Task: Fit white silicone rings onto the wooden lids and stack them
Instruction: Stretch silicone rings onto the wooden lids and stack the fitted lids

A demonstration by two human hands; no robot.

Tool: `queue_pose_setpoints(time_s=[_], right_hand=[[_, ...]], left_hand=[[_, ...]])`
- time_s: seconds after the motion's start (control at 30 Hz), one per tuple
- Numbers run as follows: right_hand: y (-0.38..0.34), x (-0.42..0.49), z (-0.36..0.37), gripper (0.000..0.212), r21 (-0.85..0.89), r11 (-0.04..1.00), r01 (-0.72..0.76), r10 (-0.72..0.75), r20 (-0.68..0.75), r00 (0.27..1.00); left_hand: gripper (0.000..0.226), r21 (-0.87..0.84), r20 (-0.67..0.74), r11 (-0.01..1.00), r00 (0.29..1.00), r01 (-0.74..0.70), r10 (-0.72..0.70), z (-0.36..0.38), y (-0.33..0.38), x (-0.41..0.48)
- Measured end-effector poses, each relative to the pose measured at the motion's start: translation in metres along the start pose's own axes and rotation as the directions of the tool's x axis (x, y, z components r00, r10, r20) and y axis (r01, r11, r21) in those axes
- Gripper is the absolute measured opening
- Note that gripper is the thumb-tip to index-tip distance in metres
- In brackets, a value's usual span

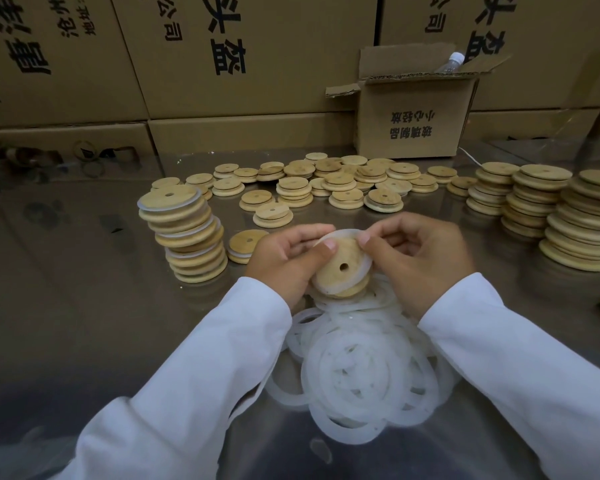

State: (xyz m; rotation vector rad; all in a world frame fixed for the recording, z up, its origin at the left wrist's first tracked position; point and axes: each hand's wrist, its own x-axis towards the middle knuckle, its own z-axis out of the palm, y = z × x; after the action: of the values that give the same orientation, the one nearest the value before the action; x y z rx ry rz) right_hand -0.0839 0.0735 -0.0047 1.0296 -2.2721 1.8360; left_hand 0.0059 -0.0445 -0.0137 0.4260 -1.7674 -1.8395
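A round wooden lid (340, 268) with a centre hole is held tilted above the table's middle, a white silicone ring (361, 237) stretched round its rim. My left hand (284, 258) grips the lid's left side, thumb on its face. My right hand (420, 258) pinches the ring at the lid's upper right edge. Under my hands lies a heap of loose white rings (357, 368). To the left stands a stack of ringed lids (184, 233), and a single ringed lid (245, 245) lies beside it.
Several loose bare lids (326, 185) are scattered across the far part of the shiny metal table (84, 289). Tall stacks of bare lids (548, 209) stand at the right. An open cardboard box (413, 116) holding a bottle sits behind, with large cartons (222, 64) walling the back.
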Motion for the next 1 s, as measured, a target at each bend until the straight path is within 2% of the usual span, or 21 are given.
queue_pose_setpoints(time_s=[0.17, 0.63, 0.77, 1.0], right_hand=[[-0.003, -0.003, 0.002, 0.015, -0.050, 0.997, 0.051, -0.049, 0.038, 0.998], [-0.004, 0.002, -0.001, 0.019, 0.176, 0.975, -0.134, 0.120, 0.088, 0.989], [-0.007, 0.003, -0.003, 0.018, 0.171, 0.977, -0.125, 0.108, 0.106, 0.988], [-0.013, 0.002, -0.006, 0.012, 0.195, 0.978, -0.077, 0.051, 0.136, 0.989]], left_hand=[[0.015, 0.084, 0.020, 0.995, 0.998, -0.063, 0.061, -0.001, -0.001, -0.002], [0.018, 0.098, 0.020, 0.982, 0.987, -0.162, 0.161, -0.002, 0.002, -0.001], [0.018, 0.080, -0.017, 0.985, 0.988, -0.151, 0.152, -0.004, 0.002, 0.000], [0.018, -0.050, -0.064, 0.996, 0.996, -0.072, 0.068, -0.004, 0.004, 0.002]])
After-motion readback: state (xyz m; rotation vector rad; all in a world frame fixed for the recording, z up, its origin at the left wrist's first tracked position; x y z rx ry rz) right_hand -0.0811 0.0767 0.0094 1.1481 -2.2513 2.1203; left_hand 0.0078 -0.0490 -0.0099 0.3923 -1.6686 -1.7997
